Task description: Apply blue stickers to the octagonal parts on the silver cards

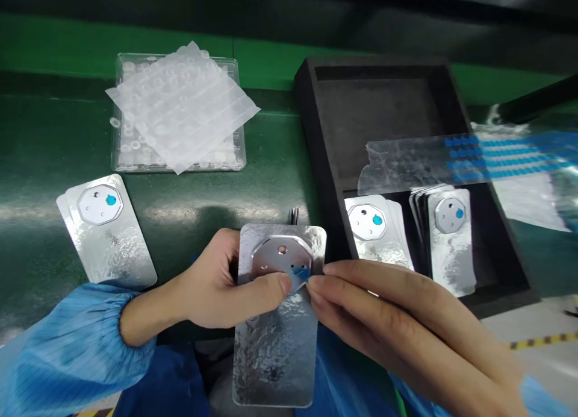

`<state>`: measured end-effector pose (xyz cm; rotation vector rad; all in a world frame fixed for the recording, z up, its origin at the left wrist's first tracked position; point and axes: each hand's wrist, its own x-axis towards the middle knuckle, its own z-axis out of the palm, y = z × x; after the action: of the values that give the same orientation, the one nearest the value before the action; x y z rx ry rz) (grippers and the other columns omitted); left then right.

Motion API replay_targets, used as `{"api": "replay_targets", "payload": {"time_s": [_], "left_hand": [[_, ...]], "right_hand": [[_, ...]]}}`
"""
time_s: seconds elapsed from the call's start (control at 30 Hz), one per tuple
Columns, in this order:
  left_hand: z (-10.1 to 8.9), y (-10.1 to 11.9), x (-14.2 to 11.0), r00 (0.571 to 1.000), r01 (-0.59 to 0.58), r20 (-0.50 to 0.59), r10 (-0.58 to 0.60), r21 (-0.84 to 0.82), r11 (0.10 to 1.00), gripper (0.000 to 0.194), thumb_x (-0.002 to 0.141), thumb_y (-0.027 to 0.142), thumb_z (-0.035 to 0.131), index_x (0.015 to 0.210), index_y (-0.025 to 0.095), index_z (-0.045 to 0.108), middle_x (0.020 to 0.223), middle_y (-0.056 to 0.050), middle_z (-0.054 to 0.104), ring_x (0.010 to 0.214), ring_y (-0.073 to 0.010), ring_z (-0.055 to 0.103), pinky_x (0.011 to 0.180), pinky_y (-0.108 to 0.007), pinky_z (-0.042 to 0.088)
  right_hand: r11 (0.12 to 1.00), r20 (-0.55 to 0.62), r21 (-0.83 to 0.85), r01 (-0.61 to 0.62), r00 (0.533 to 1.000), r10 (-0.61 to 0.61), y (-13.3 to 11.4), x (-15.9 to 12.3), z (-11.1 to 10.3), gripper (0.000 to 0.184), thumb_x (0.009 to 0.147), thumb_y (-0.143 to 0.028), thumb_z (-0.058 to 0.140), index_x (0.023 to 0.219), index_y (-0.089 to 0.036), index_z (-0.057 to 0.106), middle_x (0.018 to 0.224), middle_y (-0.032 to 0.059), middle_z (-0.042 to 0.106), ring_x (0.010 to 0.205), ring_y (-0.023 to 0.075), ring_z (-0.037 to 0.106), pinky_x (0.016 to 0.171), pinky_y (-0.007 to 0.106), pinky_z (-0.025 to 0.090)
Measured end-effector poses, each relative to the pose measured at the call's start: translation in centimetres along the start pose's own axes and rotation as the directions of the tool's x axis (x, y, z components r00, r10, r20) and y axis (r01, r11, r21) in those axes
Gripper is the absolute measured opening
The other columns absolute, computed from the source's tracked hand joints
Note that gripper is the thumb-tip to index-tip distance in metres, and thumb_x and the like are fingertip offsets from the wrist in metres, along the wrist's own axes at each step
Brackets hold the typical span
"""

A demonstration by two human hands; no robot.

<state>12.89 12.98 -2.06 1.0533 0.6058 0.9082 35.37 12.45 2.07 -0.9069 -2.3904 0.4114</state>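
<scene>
1. Here's my left hand (226,284), fingers clamped on the metal plate (275,344), at six o'clock, thumb beside the blue sticker (300,273).
2. My right hand (397,320) comes in from four o'clock, fingers close together at the sticker's edge; whether they pinch it, I can't tell.
3. Ten o'clock: overlapping plates (117,248) on the tabletop (180,194).
4. Eleven: clear tray (241,143) under a translucent sheet (185,109).
5. Two: black box (311,116), holding more plates (451,254).

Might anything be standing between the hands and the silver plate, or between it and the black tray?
Nothing visible separates the left hand or right hand from the silver plate. The right hand partly blocks the way to the black tray; a clear strip crosses it.
</scene>
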Motion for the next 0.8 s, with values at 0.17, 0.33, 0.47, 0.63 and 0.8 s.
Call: {"api": "replay_targets", "payload": {"time_s": [0.17, 0.33, 0.47, 0.63, 0.8], "left_hand": [[0.0, -0.2, -0.1, 1.0, -0.013, 0.007, 0.013, 0.003, 1.0, 0.009, 0.095, 0.019, 0.06, 0.088, 0.014, 0.059, 0.064, 0.004, 0.041, 0.056, -0.0074, 0.034, 0.05, -0.019, 0.032], [0.1, -0.1, -0.1, 1.0, -0.007, 0.0, 0.007, 0.042, 0.999, 0.018, 0.093, 0.02, 0.059, 0.077, 0.016, 0.053, 0.063, 0.003, 0.04, 0.056, -0.0086, 0.035, 0.051, -0.02, 0.033], [0.1, -0.1, 0.1, 0.999, -0.031, 0.02, 0.03, 0.019, 0.999, 0.026, 0.094, 0.018, 0.057, 0.072, 0.017, 0.044, 0.061, 0.004, 0.036, 0.054, -0.0066, 0.031, 0.048, -0.018, 0.028], [0.2, 0.0, 0.1, 0.999, -0.03, 0.018, 0.029, 0.047, 0.998, 0.029, 0.093, 0.02, 0.057, 0.069, 0.017, 0.042, 0.061, 0.003, 0.036, 0.054, -0.0075, 0.032, 0.047, -0.019, 0.028], [0.2, 0.1, 0.2, 1.0, -0.017, -0.006, 0.018, 0.099, 0.995, 0.033, 0.091, 0.022, 0.058, 0.064, 0.018, 0.039, 0.06, 0.002, 0.037, 0.056, -0.0099, 0.035, 0.05, -0.022, 0.033]], "right_hand": [[1.0, -0.019, 0.004, 0.002, 1.0, -0.002, -0.1, -0.3, -0.2, 0.04, 0.106, -0.016, 0.05, 0.141, -0.027, 0.066, 0.113, 0.0038, 0.075, 0.078, 0.0207, 0.074, 0.075, 0.033, 0.068], [1.0, -0.037, 0.019, -0.01, 0.999, 0.011, -0.3, -0.7, 0.0, 0.04, 0.105, -0.015, 0.053, 0.141, -0.026, 0.066, 0.114, 0.0044, 0.075, 0.08, 0.0222, 0.074, 0.076, 0.036, 0.068], [0.997, -0.076, 0.076, -0.025, 0.997, 0.031, -0.1, -0.9, 0.4, 0.042, 0.104, -0.018, 0.056, 0.143, -0.029, 0.066, 0.111, 0.0041, 0.076, 0.081, 0.0239, 0.074, 0.074, 0.037, 0.067], [0.995, -0.092, 0.088, -0.04, 0.995, 0.048, -0.1, -1.2, 0.6, 0.043, 0.105, -0.019, 0.057, 0.145, -0.031, 0.065, 0.111, 0.0036, 0.076, 0.082, 0.0241, 0.074, 0.075, 0.038, 0.067], [0.987, -0.096, 0.134, -0.086, 0.99, 0.1, -0.7, -1.5, 0.7, 0.043, 0.106, -0.021, 0.055, 0.146, -0.034, 0.063, 0.114, 0.003, 0.075, 0.087, 0.0253, 0.075, 0.079, 0.04, 0.066]]}}
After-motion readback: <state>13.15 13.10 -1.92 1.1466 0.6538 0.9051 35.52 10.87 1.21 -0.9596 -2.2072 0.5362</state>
